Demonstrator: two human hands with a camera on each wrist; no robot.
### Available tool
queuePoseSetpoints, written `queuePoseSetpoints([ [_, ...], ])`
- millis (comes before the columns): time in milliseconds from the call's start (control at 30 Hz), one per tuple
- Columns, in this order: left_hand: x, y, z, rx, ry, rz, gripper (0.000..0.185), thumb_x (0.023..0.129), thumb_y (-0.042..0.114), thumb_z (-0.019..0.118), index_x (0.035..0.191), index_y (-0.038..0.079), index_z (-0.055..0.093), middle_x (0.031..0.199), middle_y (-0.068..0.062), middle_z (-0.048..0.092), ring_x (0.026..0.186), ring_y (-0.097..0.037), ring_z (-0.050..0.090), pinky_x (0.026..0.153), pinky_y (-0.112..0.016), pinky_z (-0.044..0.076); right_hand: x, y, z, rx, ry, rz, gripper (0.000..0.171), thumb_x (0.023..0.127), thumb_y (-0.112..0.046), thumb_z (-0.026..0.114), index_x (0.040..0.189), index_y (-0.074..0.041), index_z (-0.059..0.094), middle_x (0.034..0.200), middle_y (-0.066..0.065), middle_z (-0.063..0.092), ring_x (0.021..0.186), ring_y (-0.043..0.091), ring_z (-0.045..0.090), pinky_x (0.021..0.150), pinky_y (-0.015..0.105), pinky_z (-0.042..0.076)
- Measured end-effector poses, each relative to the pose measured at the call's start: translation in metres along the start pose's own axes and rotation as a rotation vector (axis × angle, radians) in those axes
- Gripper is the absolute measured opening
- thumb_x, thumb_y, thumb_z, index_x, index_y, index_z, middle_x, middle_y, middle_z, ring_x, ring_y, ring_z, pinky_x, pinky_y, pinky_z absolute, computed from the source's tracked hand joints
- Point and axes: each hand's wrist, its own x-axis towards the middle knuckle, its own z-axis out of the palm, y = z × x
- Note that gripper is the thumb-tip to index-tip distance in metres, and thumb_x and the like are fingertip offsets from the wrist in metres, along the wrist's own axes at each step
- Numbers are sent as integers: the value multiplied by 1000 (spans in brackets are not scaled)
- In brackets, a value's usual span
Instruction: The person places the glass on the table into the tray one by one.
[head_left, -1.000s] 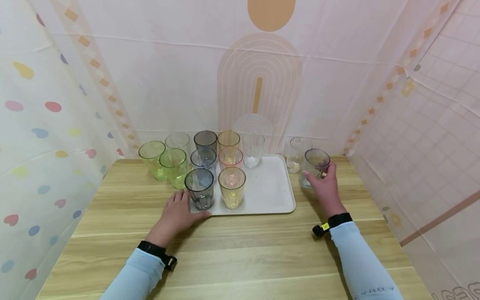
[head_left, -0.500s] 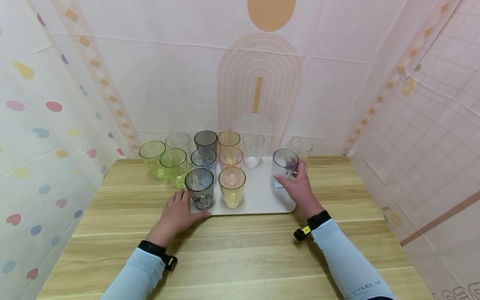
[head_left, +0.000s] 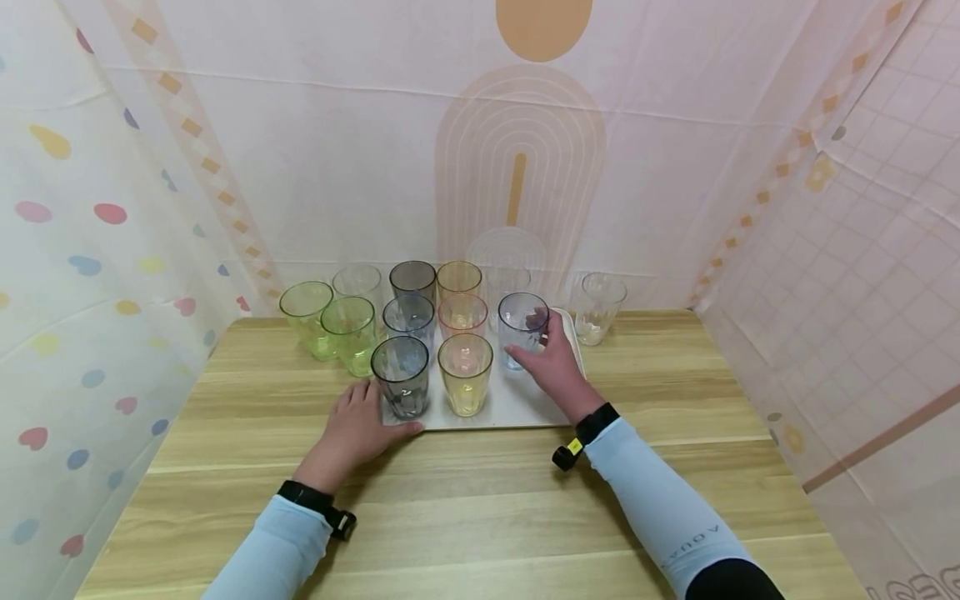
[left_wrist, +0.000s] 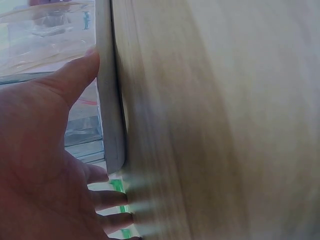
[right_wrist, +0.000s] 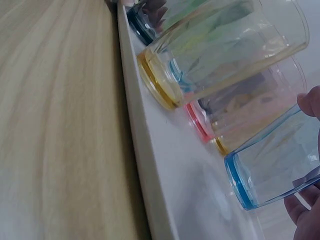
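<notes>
Right hand (head_left: pixel 553 367) grips a pale blue tumbler (head_left: pixel 522 328), fingers and thumb curled round its wall. In the head view the tumbler is upright over the white tray (head_left: pixel 525 407), in the third column just right of the pink tumbler (head_left: pixel 461 315). The right wrist view shows its blue base (right_wrist: pixel 239 182) low over the tray surface (right_wrist: pixel 195 200); whether it touches cannot be told.

Left hand (head_left: pixel 356 429) lies flat on the wooden table (head_left: pixel 480 508), fingers straight and holding nothing, thumb against the tray's near left corner. The left wrist view confirms the thumb (left_wrist: pixel 75 75) along the tray edge (left_wrist: pixel 111 115).

On the tray, left column from the front: grey tumbler (head_left: pixel 401 377), bluish tumbler (head_left: pixel 408 319), dark grey tumbler (head_left: pixel 412 279). Middle column: yellow tumbler (head_left: pixel 465 373), pink tumbler, amber tumbler (head_left: pixel 458 278). A clear tumbler (head_left: pixel 510 277) stands behind the held one.

Off the tray to the left: two green tumblers (head_left: pixel 348 335) and (head_left: pixel 306 310), and a clear one (head_left: pixel 357 281) behind them. On the table right of the tray: one clear tumbler (head_left: pixel 598 307).

Writing: the right sleeve (head_left: pixel 667 533) carries small printed letters near the elbow, seen upside down and not readable with certainty. A yellow tag sits on the black right wristband (head_left: pixel 585 429).
</notes>
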Motion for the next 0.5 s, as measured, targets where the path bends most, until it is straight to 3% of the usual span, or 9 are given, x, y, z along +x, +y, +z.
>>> queuePoseSetpoints([
  [500,0,0,0,4,-4,0,135,87,81,76,164,-18,27,166,-43,33,155,-62,27,127,-76,24,3,4,15,-33,-12,40,80,94,-18,90,155,-4,41,148,17,58,143,36,52,123,55,42],
])
